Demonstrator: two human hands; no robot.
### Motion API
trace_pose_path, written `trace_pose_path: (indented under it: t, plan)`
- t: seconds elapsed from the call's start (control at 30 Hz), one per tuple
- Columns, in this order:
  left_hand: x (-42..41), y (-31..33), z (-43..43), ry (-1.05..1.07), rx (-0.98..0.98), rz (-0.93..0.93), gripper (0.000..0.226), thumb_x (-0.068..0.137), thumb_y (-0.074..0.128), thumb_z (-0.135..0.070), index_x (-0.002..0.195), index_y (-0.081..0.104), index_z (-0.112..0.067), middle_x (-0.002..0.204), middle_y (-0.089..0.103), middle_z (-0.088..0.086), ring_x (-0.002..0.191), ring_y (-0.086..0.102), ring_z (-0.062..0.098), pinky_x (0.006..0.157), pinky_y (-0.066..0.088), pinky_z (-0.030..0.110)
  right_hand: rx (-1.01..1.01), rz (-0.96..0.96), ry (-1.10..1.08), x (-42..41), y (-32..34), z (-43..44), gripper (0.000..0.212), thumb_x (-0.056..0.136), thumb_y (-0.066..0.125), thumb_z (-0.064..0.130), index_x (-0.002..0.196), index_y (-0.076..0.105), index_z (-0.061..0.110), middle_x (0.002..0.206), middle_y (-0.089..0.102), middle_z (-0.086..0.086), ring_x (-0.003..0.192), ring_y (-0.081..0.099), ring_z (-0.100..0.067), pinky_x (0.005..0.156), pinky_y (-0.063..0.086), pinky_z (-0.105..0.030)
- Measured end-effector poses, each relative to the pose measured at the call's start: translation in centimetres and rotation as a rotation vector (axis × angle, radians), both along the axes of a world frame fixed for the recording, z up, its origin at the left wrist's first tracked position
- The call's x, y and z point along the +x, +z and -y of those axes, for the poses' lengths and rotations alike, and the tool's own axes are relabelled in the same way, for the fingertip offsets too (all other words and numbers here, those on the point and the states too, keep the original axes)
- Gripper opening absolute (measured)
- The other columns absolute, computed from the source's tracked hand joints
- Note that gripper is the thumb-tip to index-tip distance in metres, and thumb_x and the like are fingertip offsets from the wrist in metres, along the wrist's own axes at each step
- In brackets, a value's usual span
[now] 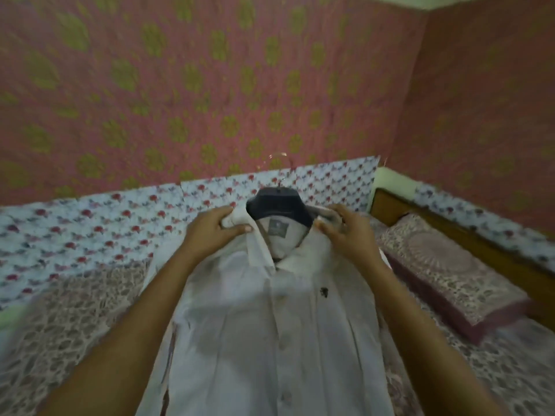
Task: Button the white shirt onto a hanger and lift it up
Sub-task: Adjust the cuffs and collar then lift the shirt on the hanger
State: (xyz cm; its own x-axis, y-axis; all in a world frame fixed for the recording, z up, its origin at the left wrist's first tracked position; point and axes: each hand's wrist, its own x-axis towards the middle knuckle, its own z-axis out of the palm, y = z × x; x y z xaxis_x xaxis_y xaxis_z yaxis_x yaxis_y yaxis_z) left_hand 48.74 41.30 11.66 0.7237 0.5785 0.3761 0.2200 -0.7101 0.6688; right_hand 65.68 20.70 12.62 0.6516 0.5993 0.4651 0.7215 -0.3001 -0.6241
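Your left hand (216, 232) has the white shirt (270, 340) bunched at the collar, thumb and fingers curled into the cloth. Your right hand (345, 235) curls round the opposite shoulder, though blur hides how firmly. The shirt sits on the dark hanger (279, 207), over the middle of the bed (75, 310), collar toward its far edge. It's light, limp cloth, so take hold at the stiff hanger's top, not the fabric, or it may slide off.

My white shirt (270, 340) hangs on a dark navy hanger (277, 207); pink wall (180, 85) with olive motifs; rose-print sheet (90, 229).
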Motion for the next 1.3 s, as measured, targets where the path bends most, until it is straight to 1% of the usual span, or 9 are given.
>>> trace_pose_path:
  t: [0.2, 0.33, 0.47, 0.53, 0.7, 0.83, 1.03, 1.17, 1.3]
  plan:
    - [-2.5, 12.5, 3.8, -0.041, 0.117, 0.061, 0.075, 0.052, 0.053, -0.075, 0.085, 0.066, -0.009, 0.074, 0.064, 0.011, 0.068, 0.059, 0.028, 0.06, 0.036, 0.032, 0.253, 0.115, -0.172, -3.8, 10.3, 4.8, 0.023, 0.087, 0.059, 0.025, 0.1, 0.065, 0.007, 0.09, 0.066, -0.009, 0.082, 0.058, -0.022, 0.067, 0.04, -0.029]
    - [-3.9, 17.5, 7.5, 0.012, 0.26, 0.081, 0.067, 0.054, 0.052, -0.073, 0.076, 0.064, -0.011, 0.058, 0.051, -0.002, 0.054, 0.047, 0.016, 0.054, 0.028, 0.029, 0.234, 0.057, -0.316, -4.3, 14.4, 7.5, 0.031, 0.082, 0.062, 0.022, 0.057, 0.051, 0.006, 0.051, 0.041, -0.007, 0.049, 0.035, -0.017, 0.048, 0.022, -0.028]
    - [-4.4, 18.4, 10.0, 0.071, 0.331, 0.098, 0.053, 0.06, 0.055, -0.063, 0.078, 0.063, -0.013, 0.062, 0.052, 0.0, 0.055, 0.045, 0.014, 0.05, 0.025, 0.029, 0.201, 0.013, -0.367, -4.8, 15.6, 9.2, 0.025, 0.074, 0.059, 0.003, 0.055, 0.043, 0.008, 0.05, 0.036, -0.006, 0.045, 0.028, -0.017, 0.046, 0.02, -0.024]
    - [-4.4, 18.5, 11.2, 0.082, 0.349, 0.093, 0.05, 0.06, 0.054, -0.064, 0.071, 0.058, -0.015, 0.06, 0.048, -0.001, 0.054, 0.042, 0.014, 0.05, 0.023, 0.03, 0.252, 0.145, -0.353, -5.8, 16.0, 10.1, 0.027, 0.078, 0.06, 0.006, 0.055, 0.045, 0.006, 0.054, 0.043, -0.008, 0.047, 0.035, -0.02, 0.047, 0.023, -0.025]
    - [-4.9, 19.1, 12.7, 0.071, 0.297, 0.167, 0.048, 0.057, 0.056, -0.066, 0.055, 0.041, -0.021, 0.054, 0.039, -0.004, 0.051, 0.037, 0.014, 0.049, 0.019, 0.029, 0.276, 0.837, -0.276, -7.5, 16.5, 11.9, 0.003, 0.075, 0.058, 0.007, 0.076, 0.061, 0.005, 0.074, 0.057, -0.007, 0.061, 0.052, -0.021, 0.046, 0.031, -0.022]
    - [-4.9, 18.6, 13.4, 0.088, 0.233, 0.246, 0.063, 0.051, 0.055, -0.072, 0.062, 0.052, -0.01, 0.058, 0.043, 0.0, 0.054, 0.039, 0.016, 0.055, 0.024, 0.03, 0.167, 0.44, -0.302, -6.8, 13.9, 13.1, 0.041, 0.08, 0.061, 0.011, 0.12, 0.048, 0.011, 0.111, 0.052, -0.012, 0.089, 0.055, -0.03, 0.065, 0.051, -0.04]
    - [-4.4, 17.6, 15.1, 0.122, 0.207, 0.225, 0.047, 0.058, 0.059, -0.063, 0.055, 0.04, -0.02, 0.052, 0.037, -0.004, 0.05, 0.035, 0.013, 0.05, 0.019, 0.028, 0.298, 0.445, -0.31, -7.3, 12.3, 14.1, 0.026, 0.082, 0.052, 0.003, 0.108, 0.055, 0.007, 0.106, 0.055, -0.01, 0.08, 0.059, -0.03, 0.058, 0.048, -0.035]
    - [-4.2, 17.1, 15.6, 0.092, 0.182, 0.231, 0.053, 0.053, 0.058, -0.07, 0.055, 0.038, -0.021, 0.053, 0.035, -0.004, 0.051, 0.034, 0.014, 0.053, 0.02, 0.029, 0.173, 0.388, -0.049, -6.7, 11.1, 13.2, 0.035, 0.083, 0.051, 0.013, 0.118, 0.053, 0.008, 0.112, 0.054, -0.009, 0.09, 0.056, -0.028, 0.073, 0.046, -0.035]
    - [-5.2, 16.5, 15.7, 0.05, 0.129, 0.243, 0.04, 0.062, 0.072, -0.052, 0.051, 0.044, -0.026, 0.051, 0.04, -0.007, 0.05, 0.037, 0.011, 0.05, 0.023, 0.027, 0.331, 0.326, -0.048, -4.8, 10.4, 14.5, 0.042, 0.081, 0.04, 0.014, 0.119, 0.055, 0.008, 0.115, 0.059, -0.008, 0.1, 0.056, -0.025, 0.084, 0.045, -0.033]
